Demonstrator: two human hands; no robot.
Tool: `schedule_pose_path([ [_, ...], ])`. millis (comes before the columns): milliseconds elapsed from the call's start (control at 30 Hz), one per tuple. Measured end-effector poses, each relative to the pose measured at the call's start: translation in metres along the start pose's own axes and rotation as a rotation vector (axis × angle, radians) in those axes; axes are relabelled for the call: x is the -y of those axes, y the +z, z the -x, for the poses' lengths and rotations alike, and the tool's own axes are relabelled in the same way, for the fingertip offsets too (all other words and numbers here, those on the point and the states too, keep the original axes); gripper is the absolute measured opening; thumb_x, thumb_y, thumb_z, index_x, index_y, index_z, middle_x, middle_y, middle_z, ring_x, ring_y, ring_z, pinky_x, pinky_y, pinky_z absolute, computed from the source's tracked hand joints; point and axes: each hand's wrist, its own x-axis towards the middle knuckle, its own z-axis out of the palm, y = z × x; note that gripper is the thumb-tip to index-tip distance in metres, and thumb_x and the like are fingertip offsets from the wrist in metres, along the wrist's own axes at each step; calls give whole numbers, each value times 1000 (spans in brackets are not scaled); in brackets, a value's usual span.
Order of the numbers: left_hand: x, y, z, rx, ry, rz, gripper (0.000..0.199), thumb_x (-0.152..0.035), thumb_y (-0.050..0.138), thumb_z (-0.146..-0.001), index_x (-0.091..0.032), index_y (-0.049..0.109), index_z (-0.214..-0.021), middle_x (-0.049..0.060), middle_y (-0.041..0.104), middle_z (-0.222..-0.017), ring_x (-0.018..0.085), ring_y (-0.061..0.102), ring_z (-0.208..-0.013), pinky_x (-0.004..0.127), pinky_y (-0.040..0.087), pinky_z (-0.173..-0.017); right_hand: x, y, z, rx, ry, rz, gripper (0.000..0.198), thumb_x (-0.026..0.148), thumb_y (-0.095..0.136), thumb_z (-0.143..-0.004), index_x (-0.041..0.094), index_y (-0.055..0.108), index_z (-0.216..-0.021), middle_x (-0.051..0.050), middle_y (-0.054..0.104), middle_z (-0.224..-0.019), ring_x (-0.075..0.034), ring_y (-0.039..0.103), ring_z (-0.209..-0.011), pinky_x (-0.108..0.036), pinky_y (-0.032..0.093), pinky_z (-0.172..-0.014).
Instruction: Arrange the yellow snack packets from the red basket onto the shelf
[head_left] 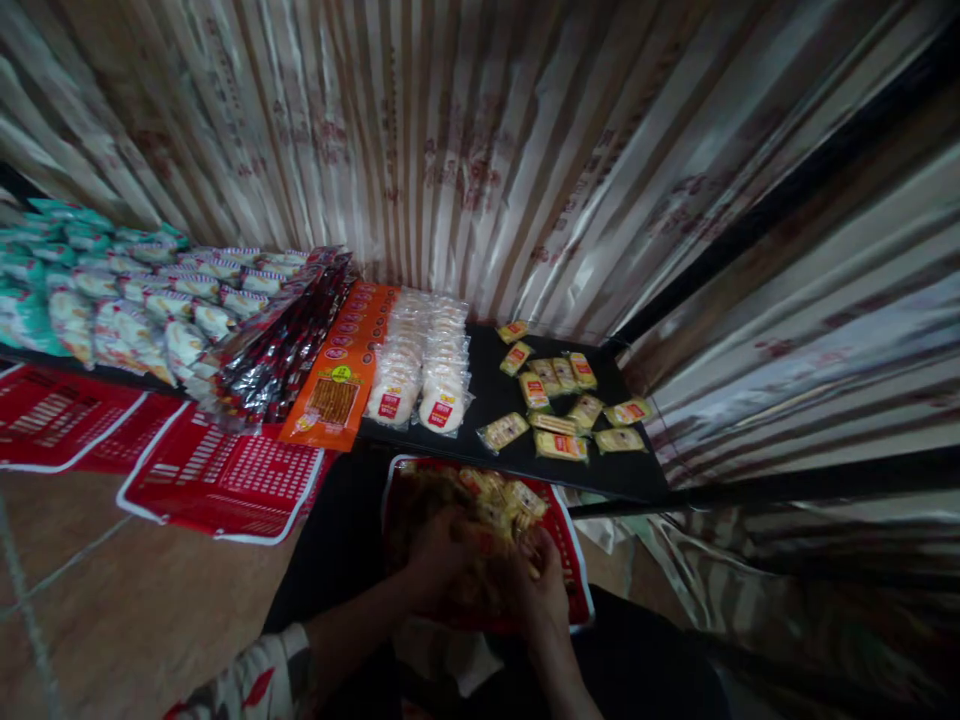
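In the head view a red basket (568, 540) with a white rim sits between my knees, holding a heap of small clear-wrapped biscuit packs (525, 500). My left hand (439, 550) reaches into the heap; its fingers are dark and smeared by motion. My right hand (546, 585) is at the right of the heap, its fingers curled round a biscuit pack. Just beyond the basket, more such packs (561, 445), with yellow and red labels, lie scattered on a black shelf (495, 350).
Left along the shelf are white round crackers (442, 395) in clear bags, an orange snack pouch (334, 385), dark red shiny packets (277, 350), and white and teal bags (30, 310). Red baskets (225, 470) stand on the tiled floor. A striped curtain (465, 150) and black frame bars (750, 220) surround the shelf.
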Motion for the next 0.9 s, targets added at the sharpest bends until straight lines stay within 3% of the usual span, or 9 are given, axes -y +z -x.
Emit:
schedule_pose_path([
  [100,11,-14,8,63,74,-338,36,-21,49,-77,-18,58,-111,8,64,-109,22,61,-98,31,46,-85,6,-1,-2,39,-128,165,55,50,54,-71,17,53,-115,-15,57,-117,-30,55,-107,-48,46,-87],
  [233,18,-21,11,-7,165,-653,39,-18,45,-79,-16,56,-116,13,59,-114,25,62,-93,36,50,-77,53,19,-14,145,-228,107,48,46,48,-80,16,53,-117,-16,52,-125,-26,54,-109,-45,45,-90],
  [300,15,-25,7,-202,362,-706,42,-18,48,-79,-18,53,-121,13,55,-121,28,57,-103,40,49,-82,83,34,-27,155,-232,34,48,45,47,-82,17,49,-122,-15,55,-122,-24,56,-107,-42,45,-91],
  [400,3,-41,-10,-647,658,-569,42,-19,48,-83,-19,48,-125,14,40,-137,29,38,-126,45,39,-99,122,56,-55,160,-200,-168,54,50,41,-86,17,43,-129,-14,56,-123,-22,55,-109,-40,44,-93],
  [467,-8,-62,-28,-882,664,-387,42,-22,46,-86,-17,44,-127,15,30,-142,28,27,-132,47,32,-104,140,70,-76,157,-185,-255,56,54,35,-87,20,39,-132,-12,48,-134,-22,49,-118,-39,40,-98],
  [533,-17,-86,-49,-994,608,-185,40,-23,40,-90,-17,41,-129,15,26,-144,27,24,-134,49,27,-107,151,86,-95,149,-169,-247,60,58,30,-87,21,37,-134,-9,40,-140,-22,43,-125,-40,32,-105],
  [633,-18,-114,-78,-1057,571,-2,40,-30,30,-94,-18,39,-131,14,30,-143,25,24,-134,50,23,-109,153,111,-112,118,-143,-202,67,61,25,-86,19,31,-138,-10,34,-144,-22,34,-130,-40,23,-109],
  [700,-15,-120,-92,-1053,587,20,44,-33,26,-95,-16,34,-135,15,33,-142,24,25,-134,49,22,-110,149,127,-116,97,-131,-179,69,61,23,-86,16,29,-139,-11,33,-144,-23,32,-131,-40,23,-109],
  [900,-11,-100,-107,-978,536,-38,50,-30,31,-94,-11,22,-140,19,30,-143,24,23,-135,46,25,-110,144,158,-107,3,-203,-66,67,54,26,-88,13,25,-140,-15,34,-142,-26,34,-130,-42,26,-107],
])
